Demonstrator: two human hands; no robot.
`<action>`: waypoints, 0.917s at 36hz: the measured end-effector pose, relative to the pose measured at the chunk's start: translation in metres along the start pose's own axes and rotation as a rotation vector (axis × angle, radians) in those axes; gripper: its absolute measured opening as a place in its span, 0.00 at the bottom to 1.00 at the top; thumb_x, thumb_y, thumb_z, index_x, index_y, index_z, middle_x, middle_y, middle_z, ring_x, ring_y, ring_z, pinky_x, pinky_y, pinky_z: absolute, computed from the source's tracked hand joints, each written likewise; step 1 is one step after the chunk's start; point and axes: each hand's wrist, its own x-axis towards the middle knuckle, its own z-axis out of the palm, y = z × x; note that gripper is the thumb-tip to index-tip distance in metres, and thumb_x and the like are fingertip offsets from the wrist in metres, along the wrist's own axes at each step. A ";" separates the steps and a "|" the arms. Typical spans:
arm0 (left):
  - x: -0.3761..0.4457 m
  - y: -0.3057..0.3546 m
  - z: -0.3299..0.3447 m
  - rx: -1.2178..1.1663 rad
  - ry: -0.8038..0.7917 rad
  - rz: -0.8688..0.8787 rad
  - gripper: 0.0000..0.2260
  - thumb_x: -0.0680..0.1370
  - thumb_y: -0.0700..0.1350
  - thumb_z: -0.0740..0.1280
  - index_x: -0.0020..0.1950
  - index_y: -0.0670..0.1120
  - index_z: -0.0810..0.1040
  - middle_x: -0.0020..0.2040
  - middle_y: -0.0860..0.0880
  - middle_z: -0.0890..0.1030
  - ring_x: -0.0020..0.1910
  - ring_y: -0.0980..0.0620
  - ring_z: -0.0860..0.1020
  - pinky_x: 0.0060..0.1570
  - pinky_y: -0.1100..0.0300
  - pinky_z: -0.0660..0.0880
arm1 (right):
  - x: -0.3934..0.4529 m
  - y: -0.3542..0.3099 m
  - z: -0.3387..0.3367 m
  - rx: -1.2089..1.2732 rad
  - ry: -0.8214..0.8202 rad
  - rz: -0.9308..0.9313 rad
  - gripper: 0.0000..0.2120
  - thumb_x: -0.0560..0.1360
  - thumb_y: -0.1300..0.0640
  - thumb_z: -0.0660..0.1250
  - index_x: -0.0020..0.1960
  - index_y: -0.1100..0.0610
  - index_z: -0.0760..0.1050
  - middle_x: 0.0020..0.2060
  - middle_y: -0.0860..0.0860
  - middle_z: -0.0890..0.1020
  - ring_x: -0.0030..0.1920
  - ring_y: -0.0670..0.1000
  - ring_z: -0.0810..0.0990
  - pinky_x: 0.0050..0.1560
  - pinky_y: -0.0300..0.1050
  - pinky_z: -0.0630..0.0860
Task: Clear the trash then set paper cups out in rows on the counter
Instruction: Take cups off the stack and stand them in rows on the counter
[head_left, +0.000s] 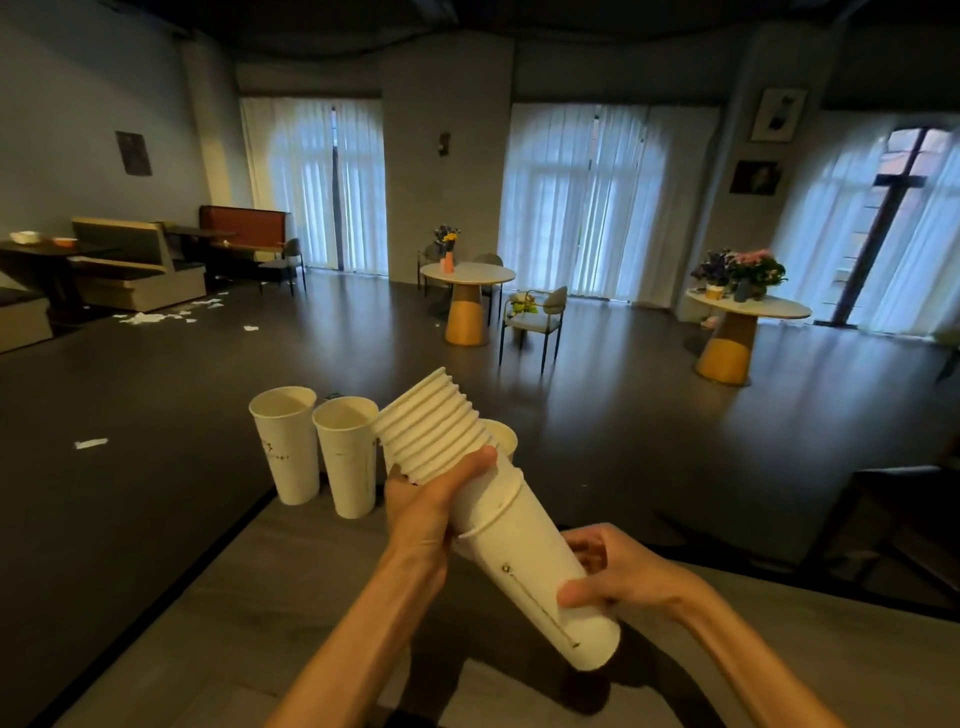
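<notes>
A tilted stack of nested paper cups (498, 525) is held above the grey counter (291, 597), its ribbed run of rims pointing up and away toward the room and its closed base angled down toward the viewer. The left hand (431, 499) is curled round the stack just below the cluster of rims, with the thumb laid across the top. The right hand (618, 577) is wrapped round the lowest cup near the base, the thumb pressed on its near side and the fingers bent behind it. Two single cups are stood upright on the counter just left of the stack: one cup (287, 444) at the far left and a second cup (348, 456) beside it, close together near the counter's far edge. Part of a third cup (503, 436) is seen behind the stack, mostly hidden by it. Beyond the counter, scraps of white paper (156, 316) are scattered on the dark floor at the far left, and a round table (467, 275) with a vase is placed well behind the stack
</notes>
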 end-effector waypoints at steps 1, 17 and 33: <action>0.002 0.003 -0.003 -0.005 0.017 0.012 0.36 0.56 0.43 0.84 0.62 0.49 0.77 0.58 0.45 0.82 0.59 0.44 0.81 0.58 0.40 0.79 | 0.001 0.004 -0.004 -0.069 0.041 -0.010 0.33 0.57 0.43 0.80 0.61 0.45 0.77 0.57 0.43 0.82 0.58 0.40 0.80 0.61 0.45 0.78; 0.024 0.061 -0.050 -0.396 0.150 -0.050 0.23 0.68 0.44 0.76 0.60 0.48 0.74 0.56 0.43 0.82 0.55 0.43 0.82 0.46 0.44 0.82 | 0.071 0.057 -0.001 0.045 0.505 -0.043 0.41 0.59 0.55 0.84 0.67 0.46 0.68 0.58 0.42 0.78 0.62 0.49 0.77 0.60 0.50 0.76; 0.014 0.025 -0.042 -0.305 0.096 -0.122 0.31 0.61 0.45 0.77 0.63 0.50 0.75 0.52 0.44 0.84 0.52 0.44 0.83 0.47 0.43 0.80 | 0.082 0.055 0.001 -0.086 0.668 -0.007 0.47 0.59 0.51 0.84 0.72 0.52 0.66 0.66 0.50 0.76 0.66 0.54 0.75 0.65 0.56 0.74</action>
